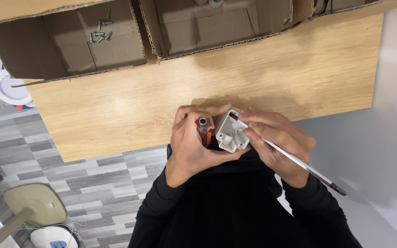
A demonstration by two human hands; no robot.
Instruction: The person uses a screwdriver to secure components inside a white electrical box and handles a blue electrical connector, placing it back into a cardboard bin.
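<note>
My left hand [185, 148] is closed around a dark red and orange screwdriver handle [204, 129], whose open metal socket end faces the camera. Its thumb also touches a small white plastic housing [231, 133], held between both hands just off the near edge of the wooden table [276, 69]. My right hand [282, 141] pinches a long thin metal shaft [299, 163] like a pen. One end of the shaft rests on the housing's top corner. The dark tip at its other end points down and to the right. Both arms wear black sleeves.
Open cardboard boxes stand along the table's far side. The left box [116, 53] holds several loose screws [99, 33], and the middle box [207, 30] looks bare. White round fixtures [6, 87] lie at the left, and a beige base [35, 204] stands on the grey floor.
</note>
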